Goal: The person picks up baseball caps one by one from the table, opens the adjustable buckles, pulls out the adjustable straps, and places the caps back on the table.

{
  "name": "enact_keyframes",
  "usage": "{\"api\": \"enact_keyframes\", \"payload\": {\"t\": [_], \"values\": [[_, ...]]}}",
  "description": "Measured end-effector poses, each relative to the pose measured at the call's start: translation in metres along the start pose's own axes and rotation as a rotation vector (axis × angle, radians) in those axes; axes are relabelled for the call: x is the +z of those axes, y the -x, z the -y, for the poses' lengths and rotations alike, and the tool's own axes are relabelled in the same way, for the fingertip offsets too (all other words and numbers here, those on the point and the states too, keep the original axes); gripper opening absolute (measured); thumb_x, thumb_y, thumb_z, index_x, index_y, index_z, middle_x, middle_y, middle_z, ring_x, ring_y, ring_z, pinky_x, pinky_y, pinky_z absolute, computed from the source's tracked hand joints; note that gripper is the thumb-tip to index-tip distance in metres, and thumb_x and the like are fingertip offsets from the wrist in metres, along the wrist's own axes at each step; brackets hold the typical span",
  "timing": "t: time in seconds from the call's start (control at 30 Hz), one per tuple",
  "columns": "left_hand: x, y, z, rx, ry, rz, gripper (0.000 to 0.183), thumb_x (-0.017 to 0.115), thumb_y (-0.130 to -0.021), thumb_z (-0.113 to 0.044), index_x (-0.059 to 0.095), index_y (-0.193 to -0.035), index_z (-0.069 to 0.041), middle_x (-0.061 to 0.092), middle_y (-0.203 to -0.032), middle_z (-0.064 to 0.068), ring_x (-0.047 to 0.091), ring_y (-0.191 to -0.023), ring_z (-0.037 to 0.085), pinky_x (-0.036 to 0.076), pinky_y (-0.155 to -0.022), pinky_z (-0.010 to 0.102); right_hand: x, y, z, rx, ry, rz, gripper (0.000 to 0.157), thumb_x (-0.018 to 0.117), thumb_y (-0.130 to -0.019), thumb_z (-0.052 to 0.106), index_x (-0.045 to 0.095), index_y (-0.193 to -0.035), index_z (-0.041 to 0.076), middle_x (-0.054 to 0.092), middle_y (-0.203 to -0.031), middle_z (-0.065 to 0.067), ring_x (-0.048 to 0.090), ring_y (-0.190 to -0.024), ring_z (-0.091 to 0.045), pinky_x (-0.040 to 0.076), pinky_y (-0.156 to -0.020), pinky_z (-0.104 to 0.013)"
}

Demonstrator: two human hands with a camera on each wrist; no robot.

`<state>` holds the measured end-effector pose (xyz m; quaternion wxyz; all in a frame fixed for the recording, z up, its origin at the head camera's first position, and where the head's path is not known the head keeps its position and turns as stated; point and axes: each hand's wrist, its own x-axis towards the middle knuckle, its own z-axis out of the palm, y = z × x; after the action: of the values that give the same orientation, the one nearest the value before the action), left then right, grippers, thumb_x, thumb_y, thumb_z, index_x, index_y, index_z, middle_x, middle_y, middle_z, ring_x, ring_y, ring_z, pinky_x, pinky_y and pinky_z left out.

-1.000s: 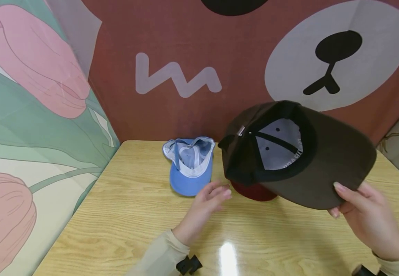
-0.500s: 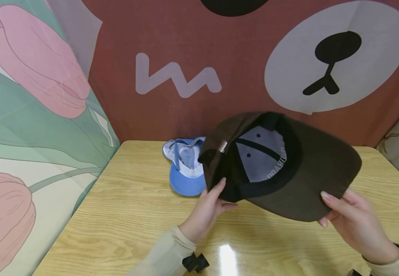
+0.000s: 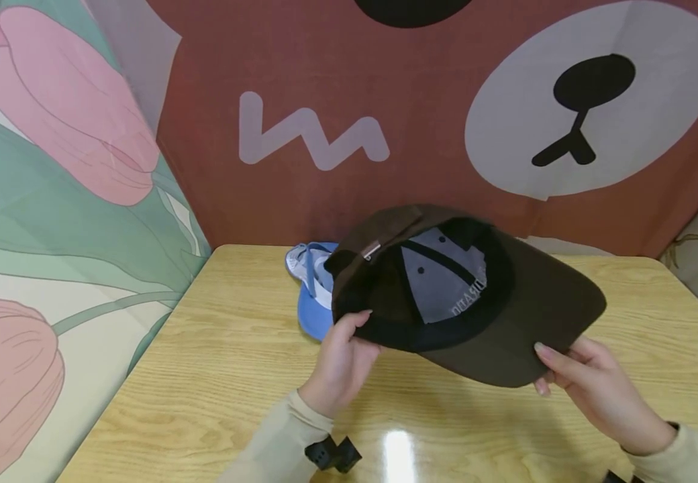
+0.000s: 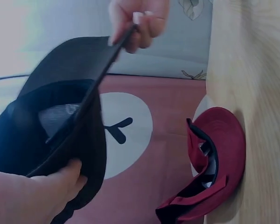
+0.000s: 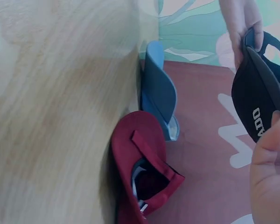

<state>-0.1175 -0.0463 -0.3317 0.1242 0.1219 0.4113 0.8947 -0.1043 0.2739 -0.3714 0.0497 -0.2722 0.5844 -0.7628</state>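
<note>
A dark brown baseball cap point(image 3: 542, 295) is held up over the table, its inside with a grey panel turned toward me. My left hand point(image 3: 339, 365) grips the cap's edge near the back strap, thumb inside the crown. On the brim's front corner, my right hand point(image 3: 603, 389) pinches with the thumb on top. Behind the brown cap, a blue cap point(image 3: 314, 315) lies partly covered, its inside facing up. A dark red cap point(image 4: 228, 135) sits on the table in the left wrist view; the brown cap hides it in the head view.
The wooden table point(image 3: 216, 376) reaches back to a brown cloth point(image 3: 276, 201) with a printed bear face. A flower-patterned cloth point(image 3: 71, 201) hangs along the left side. Each wrist carries a small black camera, such as the left wrist camera point(image 3: 332, 454).
My left hand, free a second ago, has taken hold of the brown cap's back edge. The cap and my right hand have moved left and lower, covering the red cap and part of the blue one.
</note>
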Motion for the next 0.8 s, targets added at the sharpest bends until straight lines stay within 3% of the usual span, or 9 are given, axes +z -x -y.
{"api": "enact_keyframes", "payload": {"t": [0.1, 0.27, 0.4, 0.6, 0.7, 0.8], "values": [[0.001, 0.000, -0.003, 0.040, 0.025, 0.003, 0.059, 0.025, -0.096, -0.002, 0.002, -0.150, -0.004, 0.008, -0.158, 0.011, 0.015, -0.144, 0.026, 0.021, -0.114, 0.040, 0.002, -0.001, -0.002, 0.113, 0.135, -0.070, 0.034, 0.036, -0.101, -0.009, 0.066, -0.102, 0.008, 0.063, -0.081, -0.002, 0.059, -0.062, -0.019, 0.050, -0.059, -0.031], [0.006, -0.004, -0.009, 0.095, 0.055, -0.029, 0.042, 0.026, -0.094, 0.003, 0.026, -0.135, -0.004, 0.033, -0.141, 0.007, 0.036, -0.130, 0.022, 0.033, -0.106, 0.036, 0.006, -0.006, -0.003, 0.350, 0.299, -0.101, 0.033, 0.044, -0.103, 0.006, 0.066, -0.079, 0.003, 0.064, -0.068, -0.002, 0.061, -0.061, -0.016, 0.053, -0.062, -0.031], [0.010, -0.004, -0.013, 0.107, 0.054, -0.043, 0.033, 0.025, -0.094, 0.003, 0.033, -0.125, -0.007, 0.040, -0.127, 0.004, 0.044, -0.117, 0.018, 0.038, -0.098, 0.034, 0.007, -0.010, -0.001, 0.468, 0.326, -0.061, 0.041, 0.041, -0.106, 0.017, 0.069, -0.082, -0.002, 0.065, -0.068, -0.001, 0.062, -0.062, -0.015, 0.055, -0.064, -0.033], [0.015, -0.004, -0.015, 0.122, 0.057, -0.062, 0.040, 0.022, -0.095, 0.002, 0.029, -0.134, -0.004, 0.040, -0.132, 0.005, 0.044, -0.119, 0.017, 0.038, -0.099, 0.034, 0.009, -0.016, 0.000, 0.612, 0.341, -0.069, 0.052, 0.036, -0.107, 0.034, 0.067, -0.090, -0.004, 0.067, -0.070, -0.004, 0.062, -0.058, -0.015, 0.055, -0.059, -0.036], [0.017, -0.004, -0.014, 0.149, 0.082, -0.071, 0.045, 0.021, -0.095, 0.002, 0.028, -0.140, -0.004, 0.041, -0.135, 0.005, 0.044, -0.123, 0.017, 0.038, -0.101, 0.035, 0.009, -0.019, 0.000, 0.629, 0.344, -0.077, 0.050, 0.034, -0.107, 0.038, 0.062, -0.090, 0.000, 0.068, -0.072, -0.005, 0.062, -0.055, -0.015, 0.054, -0.053, -0.035], [0.019, -0.004, -0.013, 0.167, 0.095, -0.079, 0.050, 0.019, -0.096, 0.002, 0.025, -0.145, -0.004, 0.040, -0.139, 0.005, 0.043, -0.126, 0.017, 0.035, -0.105, 0.036, 0.009, -0.022, -0.001, 0.558, 0.289, -0.023, 0.047, 0.029, -0.108, 0.034, 0.061, -0.093, 0.003, 0.069, -0.077, -0.006, 0.064, -0.059, -0.017, 0.055, -0.055, -0.034]]}}
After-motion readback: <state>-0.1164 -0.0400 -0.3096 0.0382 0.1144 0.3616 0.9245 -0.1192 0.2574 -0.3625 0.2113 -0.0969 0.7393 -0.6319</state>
